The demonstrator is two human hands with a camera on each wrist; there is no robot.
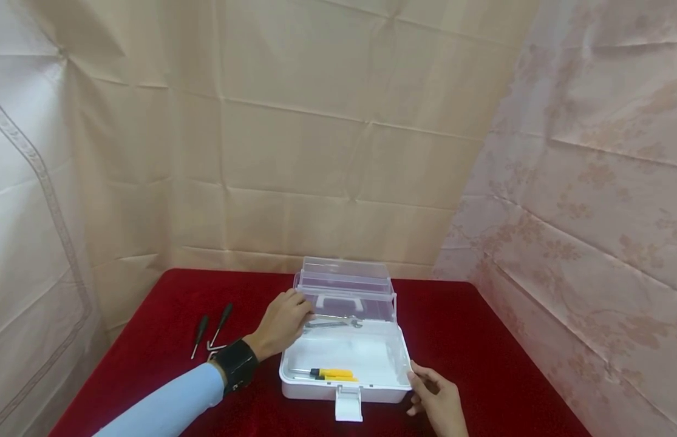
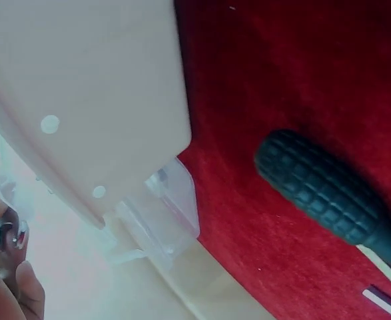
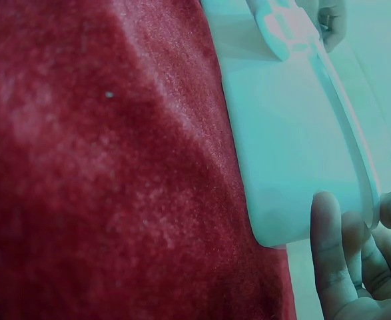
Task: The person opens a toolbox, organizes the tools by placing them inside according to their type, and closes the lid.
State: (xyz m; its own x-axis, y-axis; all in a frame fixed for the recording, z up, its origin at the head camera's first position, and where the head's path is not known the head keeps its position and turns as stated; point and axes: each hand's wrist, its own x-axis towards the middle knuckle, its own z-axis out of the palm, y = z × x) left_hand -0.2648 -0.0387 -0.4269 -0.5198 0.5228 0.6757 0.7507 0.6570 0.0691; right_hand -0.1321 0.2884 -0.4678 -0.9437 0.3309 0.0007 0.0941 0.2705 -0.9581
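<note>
A white toolbox [image 1: 346, 393] stands on the red cloth with its clear lid [image 1: 346, 280] raised at the back. My left hand [image 1: 283, 320] reaches over the box's left side and pinches a metal wrench [image 1: 331, 316] by one end. A second wrench [image 1: 324, 325] appears just below it; whether I hold that one too is unclear. At the front right corner, my right hand [image 1: 438, 397] grips the box, thumb at the rim and fingers against the outer wall [image 3: 295, 147]. Inside, near the front wall, lie two yellow-handled screwdrivers [image 1: 335, 372].
To the left of the box, two dark-handled screwdrivers [image 1: 202, 328] and an L-shaped hex key [image 1: 215, 347] lie on the red cloth [image 1: 152, 340]. The box's front latch [image 1: 348, 405] hangs down. Fabric curtains [image 1: 294, 152] surround the table at the back and sides.
</note>
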